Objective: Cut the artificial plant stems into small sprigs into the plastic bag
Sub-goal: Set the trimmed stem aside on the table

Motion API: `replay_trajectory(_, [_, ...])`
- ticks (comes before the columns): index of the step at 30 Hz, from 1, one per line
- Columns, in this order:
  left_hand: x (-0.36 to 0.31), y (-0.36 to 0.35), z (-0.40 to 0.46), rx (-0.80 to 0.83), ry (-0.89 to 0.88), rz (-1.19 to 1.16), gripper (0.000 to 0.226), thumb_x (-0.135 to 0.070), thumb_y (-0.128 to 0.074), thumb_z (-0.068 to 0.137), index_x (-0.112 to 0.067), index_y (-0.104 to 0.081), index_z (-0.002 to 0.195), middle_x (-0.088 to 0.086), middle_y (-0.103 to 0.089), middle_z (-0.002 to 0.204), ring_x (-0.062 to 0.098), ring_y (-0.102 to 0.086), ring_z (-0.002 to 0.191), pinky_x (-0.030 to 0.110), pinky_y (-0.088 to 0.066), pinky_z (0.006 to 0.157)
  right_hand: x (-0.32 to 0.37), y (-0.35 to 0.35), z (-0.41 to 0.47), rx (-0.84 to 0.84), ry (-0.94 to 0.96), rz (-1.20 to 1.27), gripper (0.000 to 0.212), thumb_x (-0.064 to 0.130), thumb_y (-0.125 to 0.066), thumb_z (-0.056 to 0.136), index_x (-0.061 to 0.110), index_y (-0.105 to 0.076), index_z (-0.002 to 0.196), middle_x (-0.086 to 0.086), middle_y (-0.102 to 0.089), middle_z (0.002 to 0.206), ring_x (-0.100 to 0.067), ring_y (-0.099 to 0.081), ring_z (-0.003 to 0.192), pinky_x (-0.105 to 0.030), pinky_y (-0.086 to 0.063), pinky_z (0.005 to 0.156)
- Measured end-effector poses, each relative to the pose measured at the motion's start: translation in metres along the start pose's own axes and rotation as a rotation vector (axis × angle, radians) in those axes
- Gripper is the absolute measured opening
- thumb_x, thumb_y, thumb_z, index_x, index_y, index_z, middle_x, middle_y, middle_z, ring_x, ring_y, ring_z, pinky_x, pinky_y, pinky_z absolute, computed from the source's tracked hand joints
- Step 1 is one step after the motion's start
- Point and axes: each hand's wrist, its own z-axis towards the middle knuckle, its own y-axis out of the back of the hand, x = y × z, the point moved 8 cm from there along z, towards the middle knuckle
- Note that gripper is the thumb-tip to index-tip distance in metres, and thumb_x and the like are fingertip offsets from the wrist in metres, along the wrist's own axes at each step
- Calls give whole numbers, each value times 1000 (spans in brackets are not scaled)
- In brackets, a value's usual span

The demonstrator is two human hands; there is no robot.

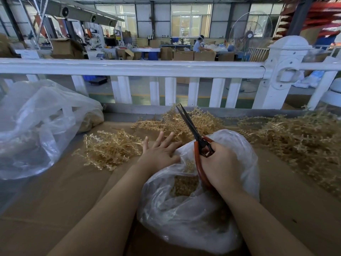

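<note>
A clear plastic bag [193, 218] stands open in front of me on the cardboard-covered table [55, 200], with tan cut sprigs [184, 183] inside. My right hand [219, 163] grips red-handled scissors [198, 145] above the bag, the dark blades pointing up and away, slightly parted. My left hand [158, 152] reaches forward with fingers spread, holding nothing, at the bag's far left rim. Tan artificial plant stems lie in piles: one left of my hand [110, 148], one behind the scissors [175, 122], a large one at the right [299, 141].
A big crumpled clear bag [36, 126] with tan material inside sits at the left. A white fence railing [129, 68] runs along the table's far edge. Beyond it lie cartons, a standing fan [250, 32] and a seated person [198, 45].
</note>
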Motion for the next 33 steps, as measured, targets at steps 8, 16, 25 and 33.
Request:
replay_trajectory(8, [-1, 8, -3, -66, 15, -34, 73, -67, -22, 85, -41, -23, 153, -15, 7, 166, 19, 11, 153, 62, 6, 114, 1, 2, -1, -12, 3, -33, 45, 63, -47, 84, 26, -73, 88, 20, -53, 58, 7, -56, 62, -5, -40, 56])
replay_trajectory(16, [-8, 8, 1, 7, -58, -11, 62, -54, -31, 100, -39, -13, 157, -15, -6, 166, 10, 4, 153, 62, 10, 115, -4, 0, -1, -4, -38, -32, 52, 67, -44, 81, 26, -74, 94, 23, -52, 61, 7, -51, 59, -8, -31, 54])
replay_trajectory(25, [-12, 56, -38, -529, -137, -317, 17, -33, -54, 91, -25, -66, 99, -12, -65, 105, 11, -58, 103, 46, -29, 107, -6, -1, 0, 9, -50, -19, 57, 69, -43, 82, 26, -76, 99, 20, -55, 60, 4, -53, 59, -11, -31, 54])
replay_trajectory(33, [1, 11, -1, -60, 74, -80, 94, -73, -3, 77, -27, 1, 159, -8, -6, 167, 13, 2, 153, 57, 9, 117, -8, -1, 1, 0, -45, -52, 42, 63, -52, 85, 27, -73, 85, 19, -55, 57, 6, -53, 55, -9, -37, 50])
